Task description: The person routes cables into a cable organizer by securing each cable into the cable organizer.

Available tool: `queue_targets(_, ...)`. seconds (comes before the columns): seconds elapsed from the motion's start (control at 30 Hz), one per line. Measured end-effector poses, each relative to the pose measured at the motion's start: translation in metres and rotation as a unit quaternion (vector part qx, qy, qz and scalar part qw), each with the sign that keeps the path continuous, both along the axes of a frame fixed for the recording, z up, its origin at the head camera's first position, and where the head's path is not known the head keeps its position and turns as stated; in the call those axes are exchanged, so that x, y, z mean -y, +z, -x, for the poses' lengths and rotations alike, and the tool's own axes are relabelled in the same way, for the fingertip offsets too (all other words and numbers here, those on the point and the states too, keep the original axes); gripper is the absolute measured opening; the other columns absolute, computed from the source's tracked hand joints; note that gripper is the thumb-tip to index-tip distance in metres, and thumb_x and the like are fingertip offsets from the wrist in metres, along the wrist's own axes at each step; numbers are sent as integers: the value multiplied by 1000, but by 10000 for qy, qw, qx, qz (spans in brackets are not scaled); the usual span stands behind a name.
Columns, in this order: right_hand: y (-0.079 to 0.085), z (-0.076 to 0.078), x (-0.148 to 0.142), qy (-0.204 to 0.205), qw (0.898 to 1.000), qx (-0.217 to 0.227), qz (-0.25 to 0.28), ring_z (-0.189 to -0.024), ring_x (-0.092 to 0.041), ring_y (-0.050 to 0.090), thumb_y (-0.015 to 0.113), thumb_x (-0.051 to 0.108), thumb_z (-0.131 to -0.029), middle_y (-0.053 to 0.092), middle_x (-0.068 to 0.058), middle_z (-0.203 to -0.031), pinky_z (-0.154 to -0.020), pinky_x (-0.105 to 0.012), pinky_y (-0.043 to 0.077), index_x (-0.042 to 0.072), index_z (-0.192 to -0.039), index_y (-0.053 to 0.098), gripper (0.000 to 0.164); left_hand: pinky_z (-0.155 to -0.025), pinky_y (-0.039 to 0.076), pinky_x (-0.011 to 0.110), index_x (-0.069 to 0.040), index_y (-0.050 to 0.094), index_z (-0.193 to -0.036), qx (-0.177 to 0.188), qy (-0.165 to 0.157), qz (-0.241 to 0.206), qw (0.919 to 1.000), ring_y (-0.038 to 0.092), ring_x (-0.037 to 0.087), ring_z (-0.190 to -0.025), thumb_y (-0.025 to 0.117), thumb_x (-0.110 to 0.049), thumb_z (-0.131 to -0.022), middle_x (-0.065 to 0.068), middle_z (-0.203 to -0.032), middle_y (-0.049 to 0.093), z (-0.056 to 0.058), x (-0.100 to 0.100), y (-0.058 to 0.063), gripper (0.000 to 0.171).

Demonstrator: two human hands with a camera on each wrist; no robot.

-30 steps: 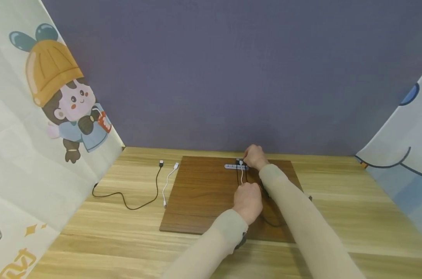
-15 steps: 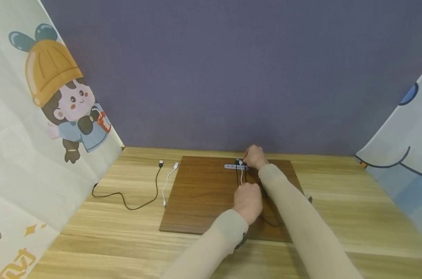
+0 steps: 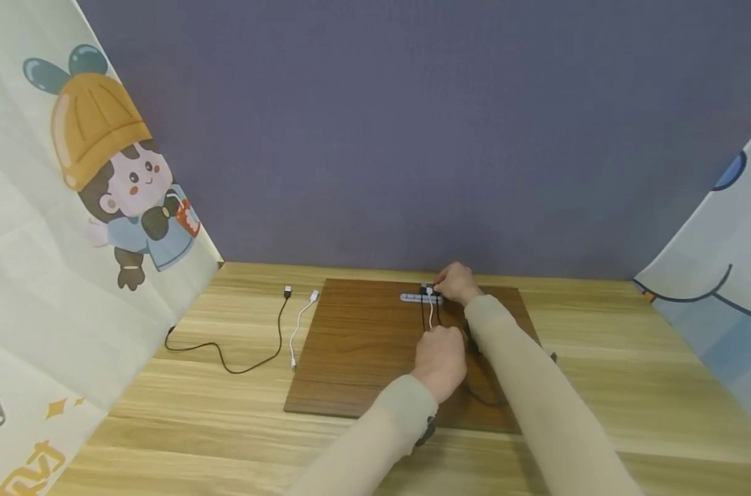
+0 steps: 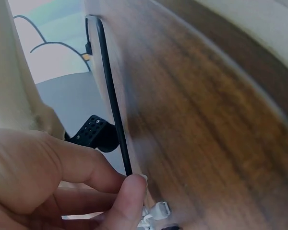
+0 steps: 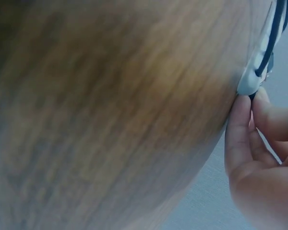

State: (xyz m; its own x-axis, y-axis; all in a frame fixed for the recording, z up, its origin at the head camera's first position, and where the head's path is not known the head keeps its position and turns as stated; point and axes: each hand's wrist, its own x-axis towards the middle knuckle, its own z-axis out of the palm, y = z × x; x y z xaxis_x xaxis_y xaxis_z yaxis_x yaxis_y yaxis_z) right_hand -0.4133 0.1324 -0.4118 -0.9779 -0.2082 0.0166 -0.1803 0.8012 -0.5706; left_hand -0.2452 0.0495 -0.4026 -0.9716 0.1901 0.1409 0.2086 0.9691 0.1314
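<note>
A pale cable-clip strip [image 3: 410, 297] lies near the back of a dark brown wooden board [image 3: 357, 344], holding black and white cables side by side. At its right end my right hand [image 3: 457, 282] pinches a small black cable end [image 5: 252, 96] between thumb and fingers, tight against the strip in the right wrist view. Closer to me, over the middle of the board, my left hand [image 3: 440, 362] pinches a black cable [image 4: 111, 91] between thumb and index finger. A white plug [image 4: 159, 210] shows just beyond its fingertips in the left wrist view.
Left of the board lie a loose black USB cable [image 3: 279, 331] and a short white cable [image 3: 298, 327]. The light wooden table [image 3: 183, 413] meets a grey-blue panel [image 3: 375, 138] behind. Printed cartoon sheets [image 3: 121, 172] stand at both sides.
My right hand has dipped slightly at the strip's right end, keeping its pinch. My left hand has hardly moved, and the head view has shifted a little.
</note>
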Motion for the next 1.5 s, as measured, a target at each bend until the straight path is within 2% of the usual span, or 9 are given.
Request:
queue_targets(0.2,2,-4,0,22,10000,8,56,-118,-42,58,69,10,-95,70,-22,-117,-101,-48,48,-5,-110,74,21,-60,58,30,-12,76,-83,109,-39,-116,9999,72,19,-78,75,-12,-87,6,-83,73,-1,1,1,4)
queue_targets(0.47,1,-4,-2,77,9999,-13,99,-116,-41,59,69,10,-95,70,-22,-117,-100,-48,48,-4,-109,74,20,-61,58,31,-10,77,-89,128,24,-137,9998,72,21,-78,77,-12,-85,7,-85,73,-2,0,-2,4)
queue_targets(0.73,-2,-5,-5,161,9997,-176,-37,-111,-40,62,68,9,-94,72,-21,-112,-97,-47,50,-4,-107,75,19,-58,57,31,-9,76,-92,188,-169,-87,9996,72,19,-75,74,-11,-88,6,-83,73,-6,4,1,5)
queue_targets(0.87,-2,-8,-5,167,9995,-256,-123,-108,-40,64,67,8,-94,71,-21,-111,-94,-47,52,-4,-107,74,19,-54,56,29,-9,75,-90,135,-357,14,9993,71,18,-71,73,-12,-89,5,-81,72,-11,6,7,4)
queue_targets(1.07,0,-8,0,184,9996,-166,-152,-112,-40,62,66,9,-96,69,-22,-117,-94,-47,52,-5,-112,72,22,-45,51,30,-13,72,-82,301,-337,296,9985,66,16,-61,77,-22,-85,3,-74,68,-15,16,21,11)
queue_targets(1.2,0,-7,0,162,9996,-118,-173,-112,-40,61,65,8,-96,69,-22,-117,-94,-47,52,-5,-113,72,22,-42,47,32,-15,65,-71,407,-315,278,9983,58,14,-52,75,-24,-85,1,-64,61,-12,27,26,20)
queue_targets(1.33,1,-7,0,157,9996,-128,-219,-112,-40,61,66,8,-96,69,-22,-116,-95,-46,51,-5,-112,72,22,-40,45,33,-15,59,-64,440,-328,161,9984,52,12,-48,69,-19,-88,-1,-60,56,-4,40,30,27)
queue_targets(1.5,0,-6,1,111,9998,-44,-152,-112,-39,61,66,8,-96,69,-21,-116,-96,-46,50,-5,-112,72,21,-41,46,34,-14,59,-70,257,-426,29,9988,57,16,-53,64,-16,-89,2,-70,62,6,57,35,20)
